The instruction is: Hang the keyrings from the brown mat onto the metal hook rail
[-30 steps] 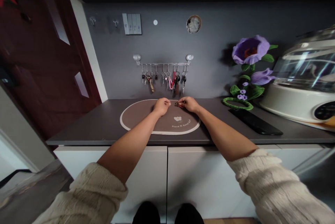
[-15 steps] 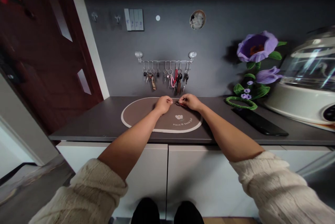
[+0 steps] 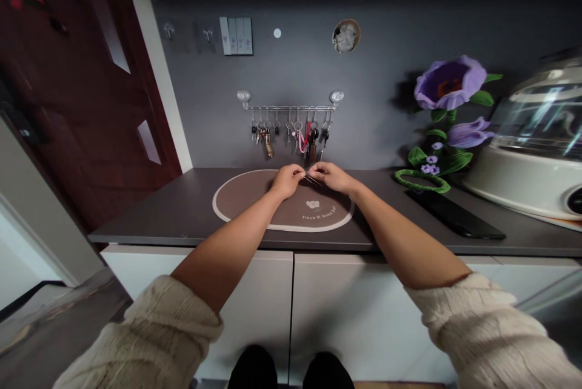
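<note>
Above the brown oval mat (image 3: pixel 245 201), my left hand (image 3: pixel 288 180) and my right hand (image 3: pixel 333 177) come together with fingertips pinched. Between them hangs a small bunch of keys (image 3: pixel 314 181), thin and metallic, too small to make out in detail. Both hands appear to grip it at its top, where a ring would be; the fingers partly cover it. Just behind, on the wall, a clear hook rail (image 3: pixel 291 108) carries several hanging keys and fobs, among them a pink strap (image 3: pixel 301 142) and a brown fob (image 3: pixel 313 152).
A black phone (image 3: pixel 454 213) lies on the dark counter (image 3: pixel 150 213) at right. Beyond it stand purple fabric flowers (image 3: pixel 450 89) and a white appliance with a clear cover (image 3: pixel 522 177). White cabinet doors (image 3: pixel 354 316) sit below; a dark red door (image 3: pixel 91 74) is at left.
My hands have drawn together until the fingertips nearly meet. My left hand has moved right to pinch at the keys held by my right hand. The view has shifted slightly.
</note>
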`<state>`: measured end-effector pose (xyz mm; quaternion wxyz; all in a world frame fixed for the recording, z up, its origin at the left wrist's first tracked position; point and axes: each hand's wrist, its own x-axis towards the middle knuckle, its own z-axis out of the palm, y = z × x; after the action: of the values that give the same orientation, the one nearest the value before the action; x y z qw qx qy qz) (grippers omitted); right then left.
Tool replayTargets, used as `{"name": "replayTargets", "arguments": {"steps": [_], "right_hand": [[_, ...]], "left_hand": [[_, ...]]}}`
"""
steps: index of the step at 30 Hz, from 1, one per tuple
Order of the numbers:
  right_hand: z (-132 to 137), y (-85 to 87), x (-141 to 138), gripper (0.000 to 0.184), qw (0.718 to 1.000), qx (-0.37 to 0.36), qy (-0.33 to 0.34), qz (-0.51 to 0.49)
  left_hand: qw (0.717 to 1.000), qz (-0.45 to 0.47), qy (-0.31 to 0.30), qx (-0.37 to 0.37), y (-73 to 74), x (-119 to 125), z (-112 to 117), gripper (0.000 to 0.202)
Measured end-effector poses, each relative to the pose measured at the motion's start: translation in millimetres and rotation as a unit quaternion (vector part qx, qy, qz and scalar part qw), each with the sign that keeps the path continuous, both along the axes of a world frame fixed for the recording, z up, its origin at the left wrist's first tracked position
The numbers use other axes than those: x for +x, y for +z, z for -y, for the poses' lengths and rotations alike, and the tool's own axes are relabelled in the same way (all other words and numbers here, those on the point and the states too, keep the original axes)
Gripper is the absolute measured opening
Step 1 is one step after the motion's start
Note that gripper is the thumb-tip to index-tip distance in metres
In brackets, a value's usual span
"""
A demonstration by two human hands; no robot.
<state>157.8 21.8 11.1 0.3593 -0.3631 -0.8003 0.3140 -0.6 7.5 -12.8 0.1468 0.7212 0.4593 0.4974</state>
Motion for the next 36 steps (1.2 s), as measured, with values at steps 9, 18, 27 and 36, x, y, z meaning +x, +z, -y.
{"name": "replayTargets", "arguments": {"steps": [9,18,27,36], "right_hand": [[6.3,2.4,-3.2,0.027,0.996,-0.033,0.028,-0.072],[2.7,-1.5,-3.1,0.03,0.989,-0.078,0.036,-0.119],[6.8,-0.2,-1.1,0.03,0.988,-0.057,0.032,-0.138],[5.7,4.0,6.9,0.031,0.983,-0.027,0.05,-0.175]], "left_hand": [[0.99,0.129,-0.022,-0.053,4.2,6.2,3.8,0.012],[0.966,0.232,-0.032,-0.11,6.8,9.6,9.6,0.014],[0.968,0.236,-0.052,-0.069,5.4,11.9,7.0,0.019],[0.96,0.261,-0.065,-0.073,7.6,13.7,10.4,0.03]]}}
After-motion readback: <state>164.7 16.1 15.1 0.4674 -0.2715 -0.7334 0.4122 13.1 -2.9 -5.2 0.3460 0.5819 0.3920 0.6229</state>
